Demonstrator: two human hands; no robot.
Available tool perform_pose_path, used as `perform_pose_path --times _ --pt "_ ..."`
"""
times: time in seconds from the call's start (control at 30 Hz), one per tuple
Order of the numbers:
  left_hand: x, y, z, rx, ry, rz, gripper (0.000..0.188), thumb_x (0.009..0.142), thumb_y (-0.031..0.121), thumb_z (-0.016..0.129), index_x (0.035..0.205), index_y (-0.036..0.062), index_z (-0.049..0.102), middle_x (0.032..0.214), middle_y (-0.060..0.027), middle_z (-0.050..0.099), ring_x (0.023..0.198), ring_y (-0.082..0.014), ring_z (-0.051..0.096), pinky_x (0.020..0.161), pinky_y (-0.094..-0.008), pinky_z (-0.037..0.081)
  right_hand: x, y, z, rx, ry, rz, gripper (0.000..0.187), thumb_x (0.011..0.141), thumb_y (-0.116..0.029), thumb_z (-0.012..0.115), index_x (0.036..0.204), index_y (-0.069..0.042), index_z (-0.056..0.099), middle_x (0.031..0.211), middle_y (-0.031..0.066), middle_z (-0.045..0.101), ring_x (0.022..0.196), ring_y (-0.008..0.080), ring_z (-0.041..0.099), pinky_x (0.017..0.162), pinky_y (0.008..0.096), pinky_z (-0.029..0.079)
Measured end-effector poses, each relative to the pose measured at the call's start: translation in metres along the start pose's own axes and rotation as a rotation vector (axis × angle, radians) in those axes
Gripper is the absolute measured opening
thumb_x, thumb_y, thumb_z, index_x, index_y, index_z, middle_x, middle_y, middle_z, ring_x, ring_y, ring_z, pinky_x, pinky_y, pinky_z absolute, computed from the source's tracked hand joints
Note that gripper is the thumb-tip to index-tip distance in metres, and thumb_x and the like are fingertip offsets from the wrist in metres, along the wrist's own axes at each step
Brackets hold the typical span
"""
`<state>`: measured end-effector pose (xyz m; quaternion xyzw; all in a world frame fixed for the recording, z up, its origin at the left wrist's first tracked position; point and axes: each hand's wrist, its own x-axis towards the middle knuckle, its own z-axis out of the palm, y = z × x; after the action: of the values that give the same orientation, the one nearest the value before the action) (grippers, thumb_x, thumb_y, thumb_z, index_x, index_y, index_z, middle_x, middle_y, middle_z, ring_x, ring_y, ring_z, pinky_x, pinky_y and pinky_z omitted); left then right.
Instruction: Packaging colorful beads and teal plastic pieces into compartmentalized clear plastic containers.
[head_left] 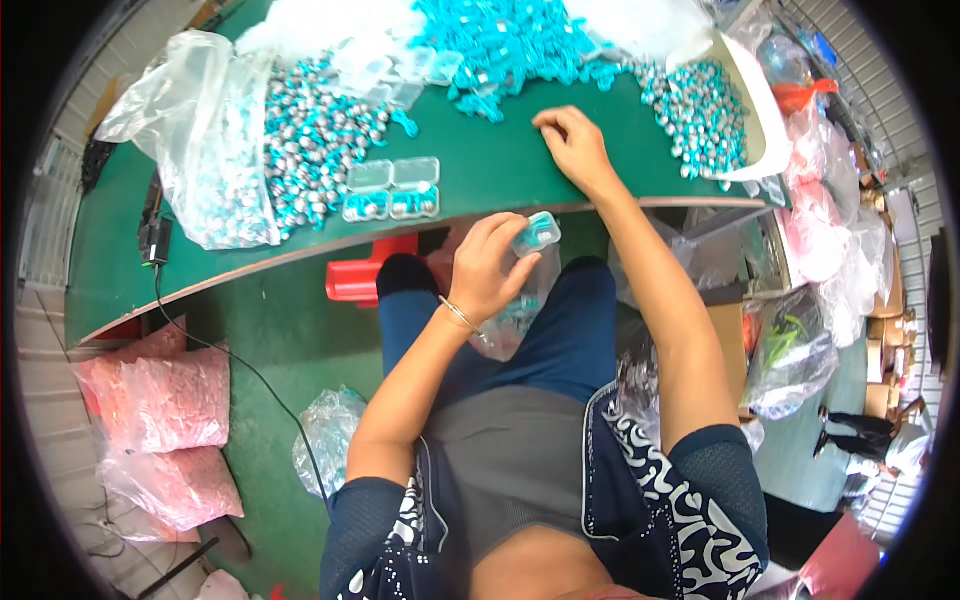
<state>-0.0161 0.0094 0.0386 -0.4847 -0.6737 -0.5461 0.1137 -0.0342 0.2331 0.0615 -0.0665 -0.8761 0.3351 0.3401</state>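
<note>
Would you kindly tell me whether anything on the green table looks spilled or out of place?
Possibly: at the right, small round teal-and-silver pieces spread from beside the wall of a white box across the green tabletop, resembling a spill. Similar loose heaps lie at the left, so it may be deliberate.

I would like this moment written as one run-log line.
left hand: holds clear box, teal contents; right hand: at green table, no item visible; open clear boxes: near table edge; teal pile: far side
</note>
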Motion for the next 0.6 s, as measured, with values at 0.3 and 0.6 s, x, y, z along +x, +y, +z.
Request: perform_pose_path --times 0.3,0.6 --pt "-0.123 -0.102 0.072 0.239 -0.704 -0.504 0.042 0.070 0.012 0.072 0.110 0.0067 0.060 0.106 -0.0176 0.061 0.092 -0.0369 0.061 0.082 -0.0428 0.049 0.000 -0.006 -0.003 -0.034 -0.082 0.079 0.015 0.082 -0.004 0.057 0.094 -0.003 0.066 0.089 0.0059 0.061 0.075 0.0149 0.057 0.070 0.0271 0.047" --pt "-0.169 -0.156 0.116 0.237 -0.726 -0.571 0.038 0.070 0.004 0.064 0.108 0.0069 0.060 0.118 -0.0175 0.055 0.112 -0.0369 0.052 0.093 -0.0419 0.045 0.001 -0.002 0.002 -0.005 -0.023 0.059 0.013 0.078 -0.009 0.059 0.087 -0.008 0.068 0.084 0.0066 0.061 0.074 0.0232 0.059 0.068 0.0339 0.048"
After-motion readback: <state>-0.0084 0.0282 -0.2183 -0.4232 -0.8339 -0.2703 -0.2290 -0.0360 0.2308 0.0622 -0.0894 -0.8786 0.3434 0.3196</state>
